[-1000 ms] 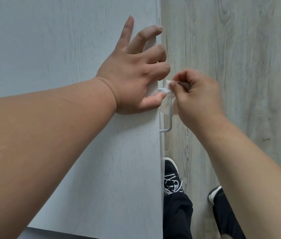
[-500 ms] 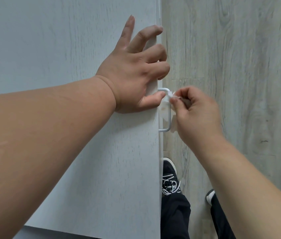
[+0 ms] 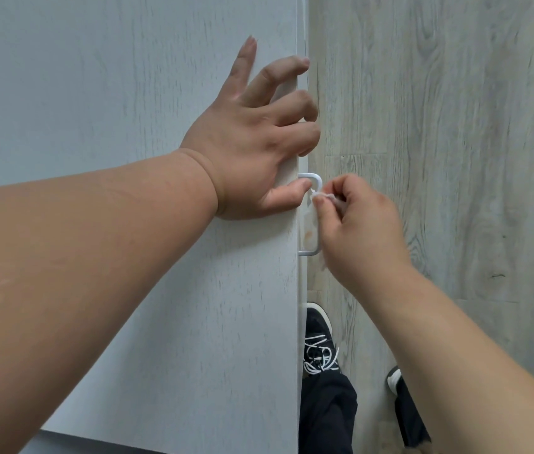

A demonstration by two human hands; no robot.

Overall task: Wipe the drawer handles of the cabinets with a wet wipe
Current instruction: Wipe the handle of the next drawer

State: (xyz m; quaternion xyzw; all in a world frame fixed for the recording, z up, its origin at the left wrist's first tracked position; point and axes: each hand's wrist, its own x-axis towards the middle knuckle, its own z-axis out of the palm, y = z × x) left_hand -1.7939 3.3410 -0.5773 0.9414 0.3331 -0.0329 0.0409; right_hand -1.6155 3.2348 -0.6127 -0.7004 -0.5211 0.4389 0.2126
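At the front edge of the cabinet top [image 3: 128, 290], the left hand [image 3: 259, 149] hooks its fingers over the rim. The right hand [image 3: 357, 231] pinches the wet wipe [image 3: 318, 193] against the white drawer handle [image 3: 317, 244], up near its top end. The lower stretch probably awaits wiping; other handles are out of view.

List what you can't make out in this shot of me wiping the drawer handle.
Head view:
- wet wipe: mostly bunched inside the right hand, size unclear.
- handle: part of its bar hidden behind that thumb and the wipe.
- left hand: fingertips curl over the cabinet top edge, out of sight.
- drawer fronts: seen edge on, so other handles are hidden.
- shoe on the right: mostly covered by the right forearm.
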